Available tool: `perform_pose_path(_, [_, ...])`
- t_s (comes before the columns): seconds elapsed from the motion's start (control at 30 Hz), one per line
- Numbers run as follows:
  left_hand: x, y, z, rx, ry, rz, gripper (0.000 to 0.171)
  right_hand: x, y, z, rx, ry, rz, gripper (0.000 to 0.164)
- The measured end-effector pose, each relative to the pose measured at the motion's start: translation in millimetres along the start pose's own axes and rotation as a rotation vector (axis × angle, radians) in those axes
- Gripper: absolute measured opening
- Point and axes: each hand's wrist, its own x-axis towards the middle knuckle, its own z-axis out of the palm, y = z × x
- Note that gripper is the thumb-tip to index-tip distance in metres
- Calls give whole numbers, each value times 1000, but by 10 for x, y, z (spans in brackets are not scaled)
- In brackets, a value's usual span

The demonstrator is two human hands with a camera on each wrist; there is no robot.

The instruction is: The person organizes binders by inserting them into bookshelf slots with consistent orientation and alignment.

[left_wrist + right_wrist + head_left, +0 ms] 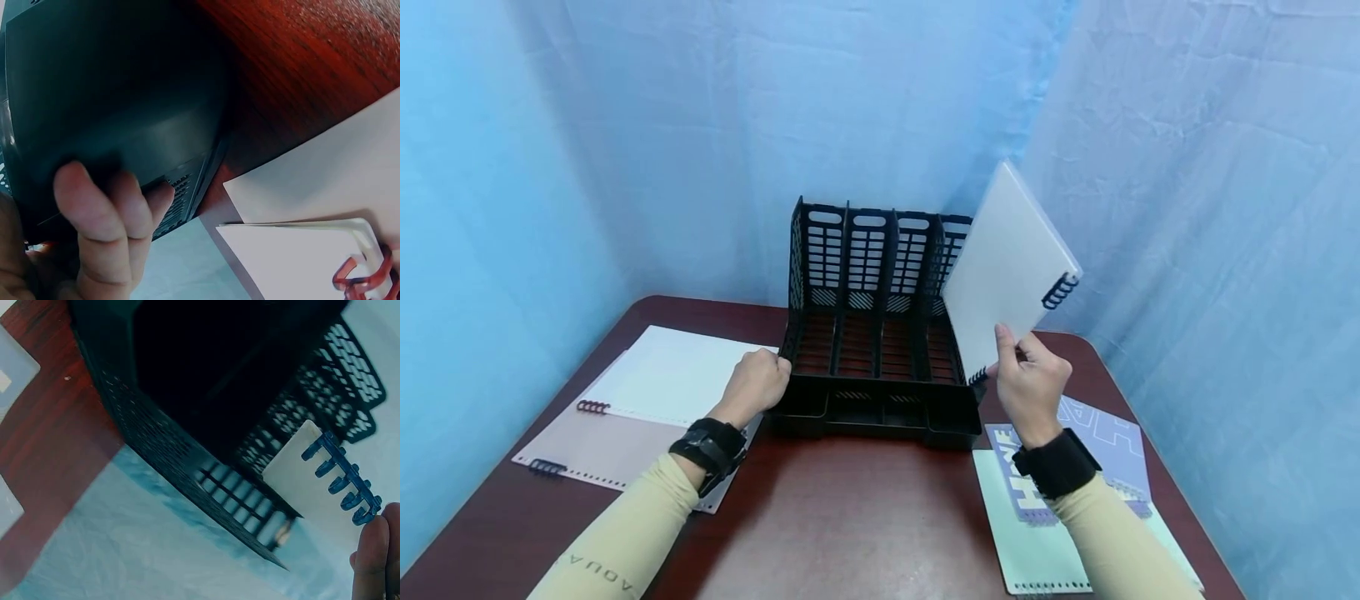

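Cream sleeves (613, 542) reach over the brown table (842, 517). Mint notebook (1041, 557) lies along its right edge, overlapped by purple notebooks (1108, 437). Two pale notebooks (677, 371) overlap along the left edge. Left hand (754, 385) grips the near left corner of the black rack (865, 430). Right hand (1033, 379) pinches a white ring-bound notebook (1000, 258), held tilted at the rack's right side; contact undetermined. Blue curtain (865, 100) hangs beyond the far edge.

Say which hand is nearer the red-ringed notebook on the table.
Left. The left hand grips the black organizer right by the red-ringed notebook's near end; the right hand is past the organizer's opposite side, holding a white notebook.
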Motion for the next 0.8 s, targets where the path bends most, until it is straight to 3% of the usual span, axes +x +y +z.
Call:
perform_pose_path(0.2, [-7,-4,14,-3,-3,-9,48,-61,179,215,-46,-54,100,33])
perform_pose_path(0.43, [-10,-4,15,-3,7,0,48,-193,337,365,-128,-138,207,38])
perform_pose_path(0.8, [-8,9,4,11,10,-4,47,-285,434,476,-195,-185,180,43])
